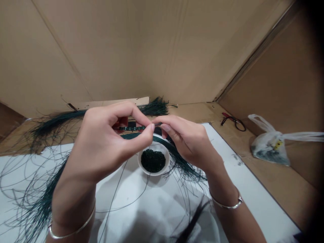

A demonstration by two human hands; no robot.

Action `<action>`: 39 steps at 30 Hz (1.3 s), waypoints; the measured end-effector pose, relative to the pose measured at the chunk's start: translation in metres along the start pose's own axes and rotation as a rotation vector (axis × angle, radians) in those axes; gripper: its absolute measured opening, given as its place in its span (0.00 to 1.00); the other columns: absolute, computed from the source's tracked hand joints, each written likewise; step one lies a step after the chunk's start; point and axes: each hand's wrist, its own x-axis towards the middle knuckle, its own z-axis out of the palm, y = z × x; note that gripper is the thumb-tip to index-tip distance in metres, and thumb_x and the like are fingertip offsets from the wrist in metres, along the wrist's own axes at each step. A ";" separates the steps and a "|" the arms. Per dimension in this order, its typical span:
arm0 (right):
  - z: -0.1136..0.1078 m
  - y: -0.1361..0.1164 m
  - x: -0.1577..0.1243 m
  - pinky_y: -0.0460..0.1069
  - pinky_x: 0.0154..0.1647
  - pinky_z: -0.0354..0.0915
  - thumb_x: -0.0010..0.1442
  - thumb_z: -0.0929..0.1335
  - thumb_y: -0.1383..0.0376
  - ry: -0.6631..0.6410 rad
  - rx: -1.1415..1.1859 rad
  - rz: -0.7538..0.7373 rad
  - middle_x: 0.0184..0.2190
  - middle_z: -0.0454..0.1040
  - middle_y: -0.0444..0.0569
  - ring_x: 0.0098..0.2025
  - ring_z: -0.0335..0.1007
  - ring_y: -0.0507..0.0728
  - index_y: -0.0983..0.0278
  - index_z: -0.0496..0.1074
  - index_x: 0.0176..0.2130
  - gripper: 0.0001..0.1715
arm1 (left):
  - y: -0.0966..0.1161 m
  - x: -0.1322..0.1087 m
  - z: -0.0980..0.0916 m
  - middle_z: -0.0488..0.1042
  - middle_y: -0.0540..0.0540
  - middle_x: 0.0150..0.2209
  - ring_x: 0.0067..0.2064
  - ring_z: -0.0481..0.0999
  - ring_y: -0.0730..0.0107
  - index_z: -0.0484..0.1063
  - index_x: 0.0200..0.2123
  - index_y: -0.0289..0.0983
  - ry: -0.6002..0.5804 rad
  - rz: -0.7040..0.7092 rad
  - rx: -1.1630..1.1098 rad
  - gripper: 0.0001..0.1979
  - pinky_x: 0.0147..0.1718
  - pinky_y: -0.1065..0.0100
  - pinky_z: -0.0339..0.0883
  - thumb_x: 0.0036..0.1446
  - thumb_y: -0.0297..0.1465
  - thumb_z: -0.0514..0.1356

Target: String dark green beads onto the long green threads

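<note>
Pinching a short string of dark green beads [131, 128], the left hand [106, 141] and right hand [189, 143] meet at the fingertips just above a small white bowl [154, 174] of loose beads [153, 160], with long dark green threads [50, 126] spreading past it on both sides – some crossing behind it.

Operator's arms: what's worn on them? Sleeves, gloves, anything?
Both forearms are bare, with no sleeves or gloves. The left hand has a thin silver bangle at the wrist; the right hand has a second silver bangle with a small knob. No cables or markings.
</note>
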 end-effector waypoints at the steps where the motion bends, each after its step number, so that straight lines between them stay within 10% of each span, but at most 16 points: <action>1: 0.000 0.000 0.000 0.46 0.50 0.73 0.75 0.61 0.68 0.000 0.004 -0.007 0.45 0.84 0.46 0.46 0.81 0.52 0.62 0.77 0.50 0.16 | 0.000 0.000 0.000 0.76 0.51 0.23 0.24 0.67 0.75 0.75 0.23 0.38 -0.002 0.001 0.001 0.06 0.19 0.70 0.54 0.50 0.29 0.68; 19: -0.007 0.001 0.002 0.46 0.54 0.71 0.73 0.62 0.74 -0.096 0.003 -0.102 0.47 0.83 0.47 0.50 0.79 0.53 0.65 0.76 0.50 0.15 | -0.002 -0.001 0.000 0.74 0.57 0.23 0.23 0.67 0.81 0.77 0.25 0.39 -0.041 0.008 0.000 0.06 0.20 0.77 0.57 0.52 0.27 0.68; 39: -0.010 0.015 0.005 0.40 0.30 0.63 0.75 0.63 0.68 -0.205 0.468 -0.055 0.34 0.79 0.43 0.27 0.69 0.43 0.67 0.76 0.43 0.13 | 0.005 0.000 -0.006 0.75 0.54 0.23 0.24 0.66 0.80 0.77 0.25 0.37 -0.171 -0.023 0.036 0.05 0.21 0.75 0.57 0.52 0.26 0.66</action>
